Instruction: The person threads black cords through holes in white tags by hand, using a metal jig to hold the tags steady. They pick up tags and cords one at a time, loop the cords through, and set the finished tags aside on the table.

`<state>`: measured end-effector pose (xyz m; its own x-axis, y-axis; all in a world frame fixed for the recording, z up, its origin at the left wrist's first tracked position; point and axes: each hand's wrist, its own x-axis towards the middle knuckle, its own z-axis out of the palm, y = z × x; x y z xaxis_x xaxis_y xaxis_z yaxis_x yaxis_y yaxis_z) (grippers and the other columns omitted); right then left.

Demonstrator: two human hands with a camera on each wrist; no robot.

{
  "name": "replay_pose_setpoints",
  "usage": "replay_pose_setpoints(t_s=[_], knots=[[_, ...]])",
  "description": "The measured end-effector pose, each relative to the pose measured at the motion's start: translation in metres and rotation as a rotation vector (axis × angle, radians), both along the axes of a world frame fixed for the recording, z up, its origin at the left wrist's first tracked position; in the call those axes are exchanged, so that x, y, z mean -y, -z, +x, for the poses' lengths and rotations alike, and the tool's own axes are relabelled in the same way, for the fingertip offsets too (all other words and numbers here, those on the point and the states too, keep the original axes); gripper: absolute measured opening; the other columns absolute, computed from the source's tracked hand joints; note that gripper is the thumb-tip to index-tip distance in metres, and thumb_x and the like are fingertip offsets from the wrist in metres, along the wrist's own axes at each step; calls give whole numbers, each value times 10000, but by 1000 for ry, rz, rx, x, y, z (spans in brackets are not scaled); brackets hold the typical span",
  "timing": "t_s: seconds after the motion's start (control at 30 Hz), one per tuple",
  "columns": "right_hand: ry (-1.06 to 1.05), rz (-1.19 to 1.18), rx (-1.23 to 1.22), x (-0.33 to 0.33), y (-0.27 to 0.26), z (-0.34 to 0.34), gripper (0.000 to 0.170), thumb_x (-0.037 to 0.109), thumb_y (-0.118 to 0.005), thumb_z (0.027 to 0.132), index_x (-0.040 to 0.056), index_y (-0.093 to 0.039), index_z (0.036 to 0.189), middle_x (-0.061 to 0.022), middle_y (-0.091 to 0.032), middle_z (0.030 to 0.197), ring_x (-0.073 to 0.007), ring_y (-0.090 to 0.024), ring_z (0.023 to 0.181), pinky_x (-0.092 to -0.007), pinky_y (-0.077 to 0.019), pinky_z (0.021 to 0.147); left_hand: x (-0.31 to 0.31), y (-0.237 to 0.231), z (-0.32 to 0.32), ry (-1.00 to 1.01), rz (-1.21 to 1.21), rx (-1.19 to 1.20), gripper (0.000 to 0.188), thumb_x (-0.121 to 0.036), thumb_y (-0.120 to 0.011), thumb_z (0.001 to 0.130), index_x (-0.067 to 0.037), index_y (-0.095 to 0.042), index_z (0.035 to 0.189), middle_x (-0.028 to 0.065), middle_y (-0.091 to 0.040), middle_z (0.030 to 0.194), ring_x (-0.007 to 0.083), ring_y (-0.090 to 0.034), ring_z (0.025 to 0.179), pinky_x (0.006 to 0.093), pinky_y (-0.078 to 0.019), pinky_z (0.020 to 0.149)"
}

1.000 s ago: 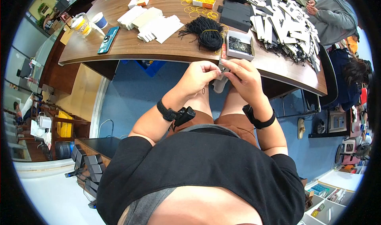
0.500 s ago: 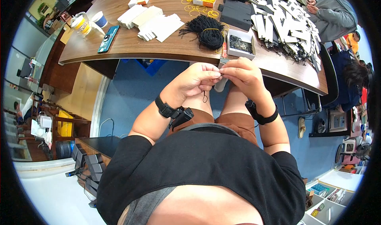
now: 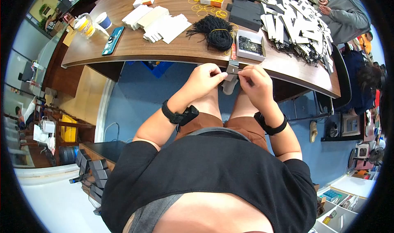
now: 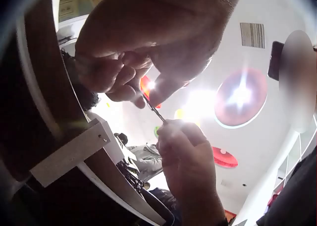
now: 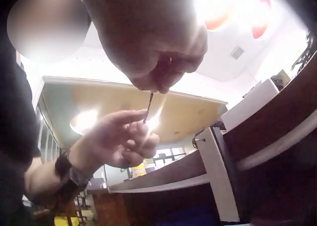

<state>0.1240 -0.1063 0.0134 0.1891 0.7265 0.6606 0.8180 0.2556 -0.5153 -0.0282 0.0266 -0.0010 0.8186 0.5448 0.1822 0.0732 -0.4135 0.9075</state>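
A short dark cord (image 4: 157, 113) is stretched between the two hands, just off the table's front edge. The left hand (image 3: 204, 82) pinches one end between thumb and fingertips; the right hand (image 3: 258, 84) pinches the other. In the right wrist view the cord (image 5: 149, 106) runs between the left hand (image 5: 121, 137) and the right hand (image 5: 153, 42). Beyond the fingers, a small grey piece with a slot (image 3: 232, 69) sits at the table edge; in the left wrist view a pale strip with a small hole (image 4: 74, 154) juts from that edge.
On the table (image 3: 90, 54) lie a bundle of black cords (image 3: 217, 38), an open box of small dark pieces (image 3: 250, 46), white cards (image 3: 172, 27), a phone (image 3: 112, 41), a cup (image 3: 103, 20), yellow bands and a heap of black and white strips (image 3: 299, 23). Another person (image 3: 349, 17) is at the right.
The hands have moved slightly apart with the cord between them. The hanging loop beneath the left hand is no longer visible, and the grey piece at the edge shows between the hands.
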Motion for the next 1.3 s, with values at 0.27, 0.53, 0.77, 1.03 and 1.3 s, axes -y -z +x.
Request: replay_pose_setpoints(t_s=[0.27,0.53,0.77,1.03,1.3], knots=[[24,134,182,0,15,-1,189,-18,-669,680,30,-617,855,-69,-604,786,-205,-557,667,-293,-457,618,-12,13,-1,93,-926,88,115,-132,-591,846,-48,-597,768,-45,-481,629,23,-324,476,180,-238,405],[-276,-377,-1345,-1,33,8,91,66,-656,823,9,-629,889,-12,-615,766,-60,-499,634,-180,-386,568,3,21,13,234,-498,79,209,-170,-648,846,2,-680,961,10,-655,842,18,-483,595,169,-366,497],[48,-110,-280,6,40,7,110,10,-667,747,9,-617,845,-40,-607,762,-123,-540,656,-258,-427,582,-4,25,8,72,-871,-99,161,-169,-625,865,-14,-612,823,-61,-497,620,7,-356,500,179,-261,410],[-93,137,193,7,45,12,233,-17,-690,640,32,-635,861,-66,-610,794,-214,-561,657,-314,-448,583,9,22,22,128,-1581,97,143,-162,-578,896,-21,-592,922,-71,-313,537,34,-262,443,171,-218,383],[-73,-152,-463,8,40,13,99,17,-689,749,-4,-660,841,-115,-644,811,-213,-627,745,-282,-493,662,19,28,29,111,-152,-3,136,-96,-635,830,17,-652,903,-9,-558,719,29,-433,599,181,-358,542]])
